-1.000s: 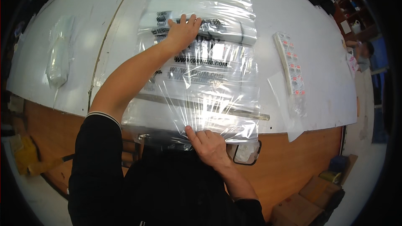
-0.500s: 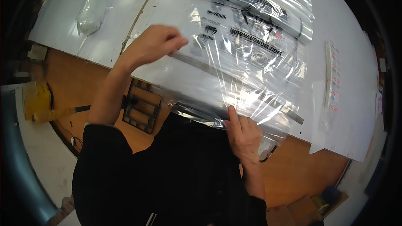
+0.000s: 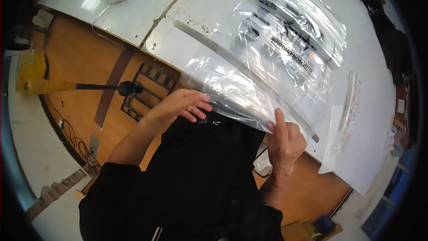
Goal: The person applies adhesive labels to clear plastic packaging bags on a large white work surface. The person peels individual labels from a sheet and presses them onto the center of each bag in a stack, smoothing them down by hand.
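Side clutter around a white surface [image 3: 127,24], wood-tone floor [image 3: 73,69] below; clock from picture centre.
3 o'clock: strip of small red-and-white packets [image 3: 351,103] on surface. 9: yellow-handled black rod [image 3: 89,86]; black slatted frame [image 3: 152,79] closer in. Between 8 and 9: loose cables [image 3: 79,145], floor level. 5: cardboard box [image 3: 292,231], blue item [image 3: 324,223] just beside.

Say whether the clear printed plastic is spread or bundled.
Mostly spread: the plastic lies across the white table, its near edge reaching the left hand and right hand.
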`<state>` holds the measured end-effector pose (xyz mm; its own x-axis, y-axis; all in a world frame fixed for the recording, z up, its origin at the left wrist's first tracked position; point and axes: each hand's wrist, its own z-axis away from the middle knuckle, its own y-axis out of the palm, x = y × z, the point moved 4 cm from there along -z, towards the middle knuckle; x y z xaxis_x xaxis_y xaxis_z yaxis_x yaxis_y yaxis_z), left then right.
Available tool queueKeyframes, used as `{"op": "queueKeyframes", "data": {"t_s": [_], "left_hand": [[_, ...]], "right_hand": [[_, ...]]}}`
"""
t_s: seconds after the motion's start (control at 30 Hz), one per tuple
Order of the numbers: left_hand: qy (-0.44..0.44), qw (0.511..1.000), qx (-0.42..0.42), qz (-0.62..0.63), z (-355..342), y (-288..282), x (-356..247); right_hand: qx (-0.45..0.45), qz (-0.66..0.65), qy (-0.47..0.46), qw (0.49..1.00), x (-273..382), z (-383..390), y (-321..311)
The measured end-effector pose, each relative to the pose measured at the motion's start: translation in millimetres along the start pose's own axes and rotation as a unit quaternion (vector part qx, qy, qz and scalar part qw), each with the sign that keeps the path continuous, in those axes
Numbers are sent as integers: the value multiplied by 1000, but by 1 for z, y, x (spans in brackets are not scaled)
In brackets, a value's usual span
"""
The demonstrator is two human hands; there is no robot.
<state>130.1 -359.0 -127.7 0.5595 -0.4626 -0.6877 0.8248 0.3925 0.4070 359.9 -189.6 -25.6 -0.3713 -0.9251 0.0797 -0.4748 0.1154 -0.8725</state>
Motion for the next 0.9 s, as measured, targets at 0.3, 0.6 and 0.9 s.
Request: {"op": "queueKeyframes", "data": {"t_s": [0.3,0.6,0.9], "left_hand": [[93,986,-139,-19,9,1,-1],[33,986,-151,-60,7,-24,8],[-1,972,-160,-170,-3,-30,12]], "right_hand": [[30,-1,24,999,12,22,8],[50,53,112,991,-20,80,9],[111,-37,99,988,-25,115,19]]}}
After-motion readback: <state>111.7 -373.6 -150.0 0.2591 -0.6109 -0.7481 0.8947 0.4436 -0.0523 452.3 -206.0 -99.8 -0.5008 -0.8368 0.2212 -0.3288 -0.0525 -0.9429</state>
